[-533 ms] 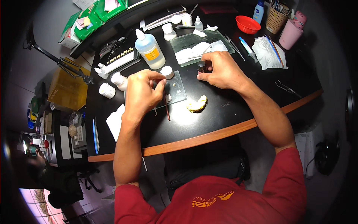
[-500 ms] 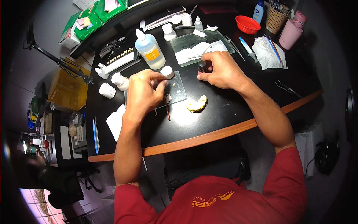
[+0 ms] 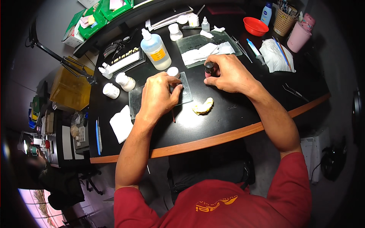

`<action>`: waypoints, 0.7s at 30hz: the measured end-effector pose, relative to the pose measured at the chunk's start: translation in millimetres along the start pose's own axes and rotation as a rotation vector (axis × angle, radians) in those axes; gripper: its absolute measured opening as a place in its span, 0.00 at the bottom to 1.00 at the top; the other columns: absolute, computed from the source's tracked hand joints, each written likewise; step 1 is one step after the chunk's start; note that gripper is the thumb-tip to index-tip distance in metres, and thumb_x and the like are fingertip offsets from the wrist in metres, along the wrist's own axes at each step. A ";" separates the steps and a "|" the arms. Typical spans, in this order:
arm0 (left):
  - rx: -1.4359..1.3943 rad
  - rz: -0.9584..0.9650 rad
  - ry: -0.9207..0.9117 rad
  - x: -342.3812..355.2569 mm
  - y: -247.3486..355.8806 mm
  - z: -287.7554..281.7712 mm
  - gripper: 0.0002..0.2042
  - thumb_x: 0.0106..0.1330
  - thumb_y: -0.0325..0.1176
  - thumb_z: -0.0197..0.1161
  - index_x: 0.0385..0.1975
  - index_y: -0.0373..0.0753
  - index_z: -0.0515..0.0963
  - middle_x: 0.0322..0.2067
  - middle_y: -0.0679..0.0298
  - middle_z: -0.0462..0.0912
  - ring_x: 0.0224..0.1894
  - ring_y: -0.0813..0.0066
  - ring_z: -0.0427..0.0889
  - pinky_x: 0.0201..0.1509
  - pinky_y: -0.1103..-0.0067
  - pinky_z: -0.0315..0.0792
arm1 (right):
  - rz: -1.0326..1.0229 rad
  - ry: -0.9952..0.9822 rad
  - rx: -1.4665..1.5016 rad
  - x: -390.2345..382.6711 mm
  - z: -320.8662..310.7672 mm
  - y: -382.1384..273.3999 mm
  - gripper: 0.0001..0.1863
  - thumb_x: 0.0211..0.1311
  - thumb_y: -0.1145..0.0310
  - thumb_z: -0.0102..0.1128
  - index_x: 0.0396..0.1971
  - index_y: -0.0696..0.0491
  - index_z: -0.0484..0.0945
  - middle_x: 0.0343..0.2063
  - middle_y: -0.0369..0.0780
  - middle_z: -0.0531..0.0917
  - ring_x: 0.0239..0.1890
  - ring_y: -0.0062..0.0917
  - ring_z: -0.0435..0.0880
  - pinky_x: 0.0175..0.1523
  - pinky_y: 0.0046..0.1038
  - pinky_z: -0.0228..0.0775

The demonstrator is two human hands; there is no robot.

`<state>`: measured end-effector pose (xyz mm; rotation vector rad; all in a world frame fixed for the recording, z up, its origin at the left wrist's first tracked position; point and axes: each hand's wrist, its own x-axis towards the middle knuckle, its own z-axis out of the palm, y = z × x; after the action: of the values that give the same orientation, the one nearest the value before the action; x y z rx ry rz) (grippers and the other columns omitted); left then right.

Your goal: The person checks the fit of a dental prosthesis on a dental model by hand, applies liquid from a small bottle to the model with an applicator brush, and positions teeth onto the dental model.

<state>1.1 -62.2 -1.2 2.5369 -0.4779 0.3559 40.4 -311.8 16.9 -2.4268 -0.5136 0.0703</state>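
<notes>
Left hand curled, fingertips pressing a clear glass slab on the black table. Right hand gripping a small dark-capped vial, standing upright (long axis vertical, cap upward), just right of the slab. Yellowish dental cast lying nearby.

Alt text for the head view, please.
A person's left hand rests on a glass slab on a black table, while the right hand grips a small dark-capped bottle. A yellowish dental cast lies just in front.
</notes>
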 end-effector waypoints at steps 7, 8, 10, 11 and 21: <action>0.012 0.068 0.035 0.2 -0.9 3.5 0.07 0.59 0.25 0.74 0.36 0.34 0.90 0.28 0.57 0.85 0.25 0.70 0.81 0.32 0.74 0.75 | -0.035 0.017 0.006 0.3 2.3 2.7 0.19 0.52 0.65 0.77 0.42 0.59 0.86 0.33 0.48 0.89 0.42 0.41 0.91 0.51 0.39 0.80; -0.032 0.027 0.042 1.4 1.5 3.1 0.06 0.60 0.25 0.73 0.36 0.34 0.89 0.27 0.57 0.86 0.25 0.73 0.81 0.32 0.75 0.75 | -0.036 0.019 -0.002 -0.9 1.3 1.3 0.19 0.53 0.65 0.77 0.43 0.59 0.86 0.34 0.48 0.89 0.42 0.41 0.91 0.52 0.38 0.80; -0.076 -0.013 0.048 3.1 6.6 0.0 0.06 0.61 0.25 0.73 0.37 0.33 0.89 0.27 0.58 0.87 0.26 0.75 0.82 0.32 0.76 0.75 | -0.036 0.023 -0.009 -1.0 0.7 1.8 0.20 0.53 0.65 0.77 0.45 0.59 0.86 0.35 0.49 0.89 0.42 0.41 0.91 0.52 0.38 0.81; -0.153 -0.088 0.036 2.8 10.1 -2.5 0.06 0.63 0.26 0.72 0.37 0.33 0.88 0.27 0.59 0.88 0.28 0.78 0.83 0.33 0.77 0.75 | -0.043 0.027 0.001 -0.6 1.7 3.6 0.22 0.53 0.65 0.77 0.46 0.59 0.85 0.35 0.49 0.89 0.43 0.41 0.91 0.53 0.38 0.81; -0.761 -0.204 -0.047 6.3 0.0 -2.4 0.08 0.71 0.27 0.70 0.45 0.30 0.86 0.36 0.60 0.91 0.37 0.81 0.86 0.46 0.81 0.79 | -0.126 0.177 0.023 -6.5 -3.4 -0.3 0.36 0.50 0.60 0.84 0.59 0.58 0.81 0.38 0.45 0.85 0.42 0.30 0.85 0.47 0.32 0.79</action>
<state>6.5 -62.5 2.9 1.8288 -0.2891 0.0189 34.9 -316.0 19.3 -2.3450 -0.5793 -0.1898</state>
